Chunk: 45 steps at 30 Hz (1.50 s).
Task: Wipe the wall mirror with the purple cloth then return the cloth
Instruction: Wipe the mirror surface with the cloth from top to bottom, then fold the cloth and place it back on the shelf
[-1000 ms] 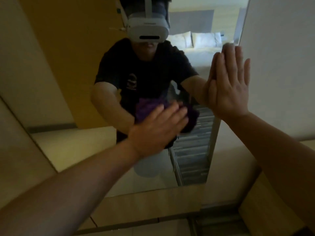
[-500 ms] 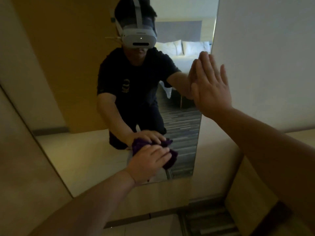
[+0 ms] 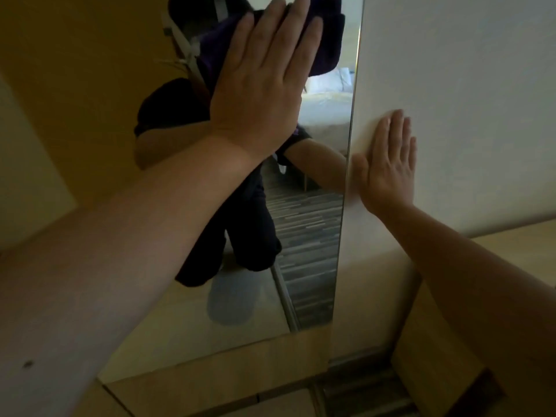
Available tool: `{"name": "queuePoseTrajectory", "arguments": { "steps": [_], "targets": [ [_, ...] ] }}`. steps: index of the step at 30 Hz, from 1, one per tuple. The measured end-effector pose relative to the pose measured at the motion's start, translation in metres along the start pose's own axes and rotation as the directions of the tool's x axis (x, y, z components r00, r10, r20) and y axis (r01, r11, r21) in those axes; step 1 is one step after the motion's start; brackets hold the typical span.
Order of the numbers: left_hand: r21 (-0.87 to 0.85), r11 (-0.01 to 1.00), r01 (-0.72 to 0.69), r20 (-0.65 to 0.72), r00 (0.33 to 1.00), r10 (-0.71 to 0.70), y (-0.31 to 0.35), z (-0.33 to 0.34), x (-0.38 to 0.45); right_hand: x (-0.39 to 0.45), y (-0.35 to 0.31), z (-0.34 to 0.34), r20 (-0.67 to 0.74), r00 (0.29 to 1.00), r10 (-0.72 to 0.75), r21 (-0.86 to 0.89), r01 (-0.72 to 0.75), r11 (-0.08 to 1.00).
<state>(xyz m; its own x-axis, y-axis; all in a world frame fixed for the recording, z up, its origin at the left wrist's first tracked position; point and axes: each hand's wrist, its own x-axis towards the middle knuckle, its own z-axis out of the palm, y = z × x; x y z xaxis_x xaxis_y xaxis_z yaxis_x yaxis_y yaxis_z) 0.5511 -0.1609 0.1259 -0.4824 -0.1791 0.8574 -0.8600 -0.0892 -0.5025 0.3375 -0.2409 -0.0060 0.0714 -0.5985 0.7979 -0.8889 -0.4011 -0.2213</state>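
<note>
Risen from low on the glass half a second ago to the top of the view: left hand [image 3: 264, 85], now spread flat with fingers [image 3: 296, 28] together, pressing the purple cloth [image 3: 326, 40] against the wall mirror [image 3: 316, 236]. Dropped meanwhile, from the mirror's edge to lower on the white wall [image 3: 466, 100]: right hand [image 3: 388, 164].

Nearest, filling the lower left, a bare left forearm [image 3: 120, 251] reaching up and across the glass. Lower right, the right forearm [image 3: 481, 266] stretching over a light wooden counter [image 3: 451, 341] butted against the wall. Farther along, right hand open and flat, palm on the wall, grasping nothing, thumb just beside the mirror's right edge. Beyond, left hand laid open over the cloth rather than clenched around it, pinning it by palm pressure; bunched purple folds showing past the fingertips and to their right, touching the glass near the mirror's upper right. Deepest, in reflection only: dark clothing, a striped floor, a white bed.
</note>
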Motion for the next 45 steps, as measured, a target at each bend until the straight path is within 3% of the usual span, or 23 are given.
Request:
{"name": "queuePoseTrajectory", "arguments": {
  "steps": [2,5,9,13,15,17,23,26,29,32,34,37,39,41,45],
  "targets": [
    [0.006,0.999,-0.036,-0.012,0.999,0.036,0.016,0.008,-0.016,0.001,0.003,0.009,-0.062,0.998,-0.008,-0.004,0.008,1.000],
    [-0.092,0.952,-0.292,0.093,0.949,0.300,0.071,0.015,-0.094,0.003,0.007,0.023,-0.176,0.983,-0.050,-0.008,0.050,0.999],
    [-0.264,0.849,-0.458,0.271,0.810,0.521,0.153,0.014,-0.247,0.006,0.016,0.037,-0.291,0.953,-0.081,-0.016,0.080,0.997],
    [-0.330,0.729,-0.600,0.449,0.579,0.680,0.203,0.019,-0.345,0.009,0.019,0.044,-0.394,0.912,-0.115,-0.053,0.102,0.993],
    [-0.401,0.688,-0.605,0.487,0.496,0.719,0.221,0.021,-0.376,0.008,0.020,0.045,-0.406,0.904,-0.130,-0.059,0.116,0.992],
    [-0.455,0.684,-0.570,0.506,0.467,0.726,0.228,0.019,-0.386,0.009,0.020,0.047,-0.415,0.899,-0.138,-0.062,0.123,0.990],
    [-0.689,0.633,-0.353,0.530,0.349,0.773,0.205,0.005,-0.362,0.007,0.019,0.044,-0.381,0.918,-0.107,-0.061,0.090,0.994],
    [-0.718,0.645,-0.262,0.542,0.372,0.754,0.187,-0.007,-0.349,0.006,0.016,0.042,-0.338,0.937,-0.089,-0.034,0.082,0.996],
    [-0.703,0.700,-0.125,0.594,0.438,0.675,0.159,-0.030,-0.343,0.004,0.014,0.032,-0.228,0.972,-0.058,-0.028,0.053,0.998],
    [-0.645,0.746,0.164,0.725,0.441,0.529,0.127,-0.064,-0.318,-0.001,0.009,0.016,-0.068,0.997,-0.026,-0.019,0.025,1.000],
    [-0.594,0.730,0.339,0.777,0.478,0.410,0.109,-0.089,-0.282,-0.004,0.006,-0.002,0.068,0.998,-0.010,-0.032,0.012,0.999],
    [-0.409,0.550,0.728,0.912,0.333,0.238,0.077,-0.123,-0.205,-0.004,0.000,-0.050,0.353,0.935,0.027,-0.052,-0.009,0.999],
    [-0.289,0.390,0.874,0.957,0.250,0.148,0.054,-0.144,-0.149,0.000,-0.018,-0.094,0.503,0.860,0.083,0.014,-0.104,0.995],
    [-0.209,0.231,0.950,0.972,0.174,0.160,0.026,-0.168,-0.090,0.009,-0.050,-0.150,0.586,0.799,0.133,0.132,-0.256,0.958],
    [-0.168,0.092,0.982,0.942,0.132,0.308,-0.030,-0.216,0.017,0.043,-0.121,-0.281,0.747,0.664,0.032,0.347,-0.431,0.833]
  ]
}}
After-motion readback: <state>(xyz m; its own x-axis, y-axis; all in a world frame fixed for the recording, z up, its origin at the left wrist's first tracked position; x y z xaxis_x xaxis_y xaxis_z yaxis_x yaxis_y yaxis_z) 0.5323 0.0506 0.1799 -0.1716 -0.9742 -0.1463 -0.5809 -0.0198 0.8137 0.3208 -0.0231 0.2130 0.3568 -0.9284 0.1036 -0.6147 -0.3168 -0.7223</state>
